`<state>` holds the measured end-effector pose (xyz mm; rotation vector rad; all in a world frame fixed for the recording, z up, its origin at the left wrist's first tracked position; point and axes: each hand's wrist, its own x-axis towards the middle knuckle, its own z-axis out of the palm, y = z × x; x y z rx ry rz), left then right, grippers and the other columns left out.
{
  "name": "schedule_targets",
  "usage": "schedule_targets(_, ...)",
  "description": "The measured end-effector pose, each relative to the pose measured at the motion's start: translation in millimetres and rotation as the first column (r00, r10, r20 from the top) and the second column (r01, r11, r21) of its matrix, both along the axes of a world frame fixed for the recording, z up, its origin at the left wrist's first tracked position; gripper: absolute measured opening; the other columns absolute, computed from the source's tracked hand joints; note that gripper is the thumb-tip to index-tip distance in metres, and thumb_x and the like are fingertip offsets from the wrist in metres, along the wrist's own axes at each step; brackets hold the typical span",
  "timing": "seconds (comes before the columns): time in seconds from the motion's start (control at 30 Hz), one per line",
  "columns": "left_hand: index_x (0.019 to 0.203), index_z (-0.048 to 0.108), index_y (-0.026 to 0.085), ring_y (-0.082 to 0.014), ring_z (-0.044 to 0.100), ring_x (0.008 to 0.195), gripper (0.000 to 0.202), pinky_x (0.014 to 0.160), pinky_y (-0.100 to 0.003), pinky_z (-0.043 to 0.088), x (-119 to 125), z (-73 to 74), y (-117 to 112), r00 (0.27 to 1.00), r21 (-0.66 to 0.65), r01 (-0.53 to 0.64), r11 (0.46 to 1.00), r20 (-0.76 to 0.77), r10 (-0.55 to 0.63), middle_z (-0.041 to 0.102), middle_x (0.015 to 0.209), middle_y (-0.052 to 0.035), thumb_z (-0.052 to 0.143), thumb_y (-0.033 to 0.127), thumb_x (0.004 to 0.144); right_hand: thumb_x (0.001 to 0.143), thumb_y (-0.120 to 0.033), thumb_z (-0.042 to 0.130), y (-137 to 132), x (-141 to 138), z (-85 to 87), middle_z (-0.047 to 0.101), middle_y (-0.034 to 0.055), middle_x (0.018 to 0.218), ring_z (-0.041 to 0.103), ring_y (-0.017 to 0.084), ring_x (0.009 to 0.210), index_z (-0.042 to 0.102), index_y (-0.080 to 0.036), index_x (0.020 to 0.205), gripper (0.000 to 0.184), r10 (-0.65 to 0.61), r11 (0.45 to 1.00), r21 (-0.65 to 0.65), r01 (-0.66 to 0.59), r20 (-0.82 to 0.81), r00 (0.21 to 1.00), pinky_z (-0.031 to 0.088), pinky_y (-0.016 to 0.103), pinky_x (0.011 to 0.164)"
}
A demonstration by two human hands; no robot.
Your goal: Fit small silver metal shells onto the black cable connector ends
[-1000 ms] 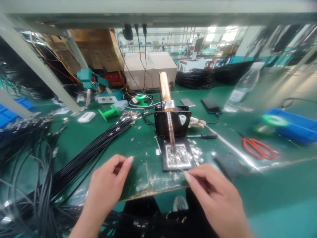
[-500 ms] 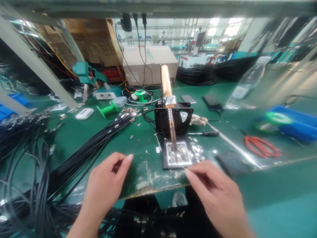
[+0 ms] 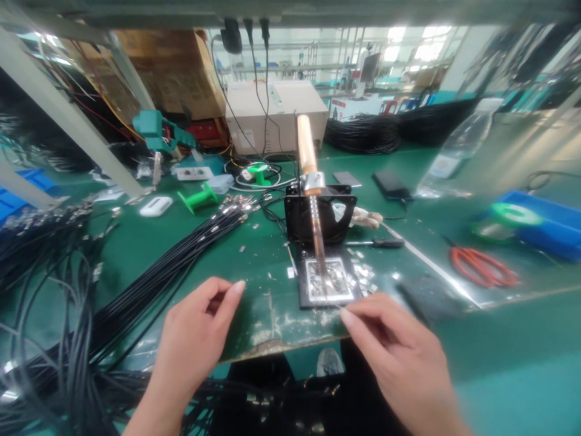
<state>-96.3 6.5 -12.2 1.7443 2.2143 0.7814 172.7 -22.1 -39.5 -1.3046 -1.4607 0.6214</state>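
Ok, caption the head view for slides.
Bare left hand and right hand before a wooden-handled soldering iron, green table beneath.

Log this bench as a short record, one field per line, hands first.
Left hand: thumb and forefinger together, nothing visibly held
Right hand: pinching a thin wire near the front edge of the tray
Iron: wooden handle up, shaft slanting down over the tray
Tip contact: cannot tell, too blurred
Fan: black, upright, behind the tray
Cables: black bundle, left of the tray
Right side of bench: pliers, bottle, blue box
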Motion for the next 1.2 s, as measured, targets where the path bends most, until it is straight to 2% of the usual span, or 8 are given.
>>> schedule_targets(0.4,0.076,0.067,0.025,-0.0158,0.051,0.056,0.046,0.058,-0.026,0.036,0.9,1.9,-0.9,1.000,-0.028,-0.024,0.999,-0.003,0.024,0.060,0.060,0.0040,0.055,0.066,0.093,0.096,-0.030,0.072,0.2,-0.6,0.1,0.073,0.0003,0.078,0.067,0.017,0.067,0.076,-0.026,0.080,0.017,-0.003,1.000,-0.006,0.003,0.002,1.000,0.047,0.028,0.054)
schedule_targets(1.2,0.074,0.068,0.024,-0.0156,0.051,0.056,0.044,0.058,-0.026,0.037,3.2,2.1,-0.6,1.000,0.019,0.000,1.000,0.013,0.000,0.062,0.061,0.0036,0.058,0.063,0.094,0.095,-0.030,0.073,4.7,-5.6,1.2,0.072,0.0006,0.078,0.065,0.016,0.065,0.078,-0.026,0.081,0.016,-0.011,1.000,-0.001,0.011,-0.005,1.000,0.049,0.026,0.052)
